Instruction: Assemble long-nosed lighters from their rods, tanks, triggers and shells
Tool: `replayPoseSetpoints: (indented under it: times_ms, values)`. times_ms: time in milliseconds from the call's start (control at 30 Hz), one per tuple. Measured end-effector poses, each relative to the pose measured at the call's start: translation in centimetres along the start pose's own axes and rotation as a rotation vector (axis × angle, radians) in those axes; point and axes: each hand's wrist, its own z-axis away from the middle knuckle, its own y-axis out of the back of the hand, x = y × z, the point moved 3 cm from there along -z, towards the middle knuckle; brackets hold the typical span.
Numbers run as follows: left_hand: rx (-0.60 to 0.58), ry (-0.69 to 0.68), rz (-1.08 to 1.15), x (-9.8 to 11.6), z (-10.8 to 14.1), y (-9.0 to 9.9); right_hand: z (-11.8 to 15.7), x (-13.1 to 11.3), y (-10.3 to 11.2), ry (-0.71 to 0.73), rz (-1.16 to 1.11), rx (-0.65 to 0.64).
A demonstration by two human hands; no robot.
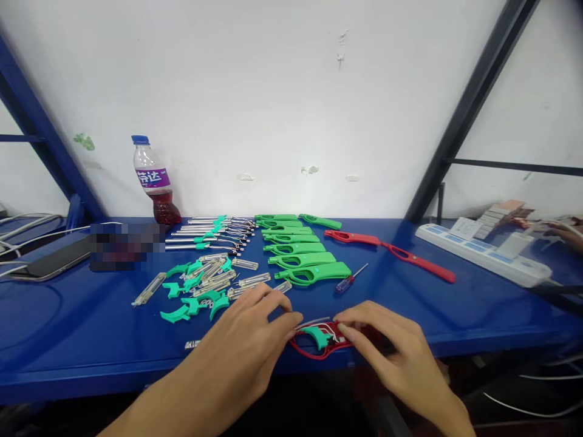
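Note:
At the table's front edge, both hands hold a red lighter housing [311, 354] whose inside faces up. A teal trigger [317, 337] sits in it, with thin white wires running beside it. My left hand [257, 331] is closed at the housing's left end, its fingertips pressed together there. My right hand [387, 340] pinches the right part near the wires, thumb and fingers closed. The fingers cover both ends of the housing. Just beyond my hands lies a small screwdriver [345, 284] with a purple handle.
Green lighter housings [300, 248] lie in a column, with red housings [421, 264] to their right. Clear fuel tanks [255, 279], loose teal triggers [175, 314] and metal rods with wires [186, 241] lie left. A bottle [157, 182], phone [57, 258] and power strip [483, 255] stand around.

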Motion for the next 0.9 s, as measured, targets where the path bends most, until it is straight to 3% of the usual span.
replayPoseSetpoints:
  times_ms: [133, 400, 900]
  values:
    - [-0.033, 0.046, 0.020, -0.6, 0.1, 0.2, -0.1, 0.1, 0.0, 0.025, 0.065, -0.009]
    - [-0.042, 0.120, 0.103, -0.5, -0.4, -1.2, -0.3, 0.0, -0.4, 0.038, 0.188, -0.194]
    - [-0.037, 0.152, 0.235, -0.4, -0.4, -2.1, -0.4, -0.1, -0.4, 0.025, 0.037, -0.149]
